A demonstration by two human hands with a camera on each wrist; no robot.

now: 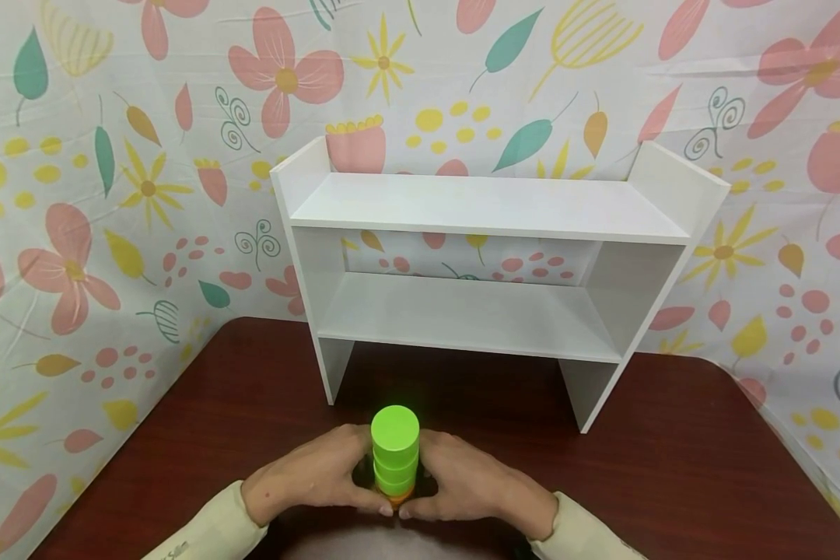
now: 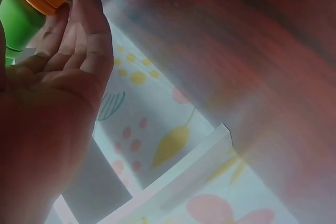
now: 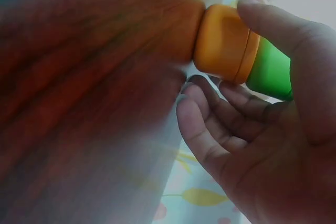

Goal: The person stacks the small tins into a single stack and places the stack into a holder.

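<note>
A green-and-orange cylindrical container point(image 1: 395, 432) stands upright at the table's near side, between the two hands. Its upper part is bright green with ridged sections; the orange base point(image 3: 223, 43) meets the dark tabletop in the right wrist view. My left hand point(image 1: 322, 470) holds it from the left, thumb low at the front and fingers round the far side. From the right, my right hand point(image 1: 469, 478) holds it the same way, its thumb on the orange part in the right wrist view. Both thumb tips nearly meet in front of the base. The far-side fingertips are hidden in the head view.
Behind the container stands a white two-tier shelf point(image 1: 490, 206) with raised side panels, on the dark red-brown wooden table point(image 1: 182, 435). A flower-patterned cloth point(image 1: 147, 187) covers the walls at the back and sides.
</note>
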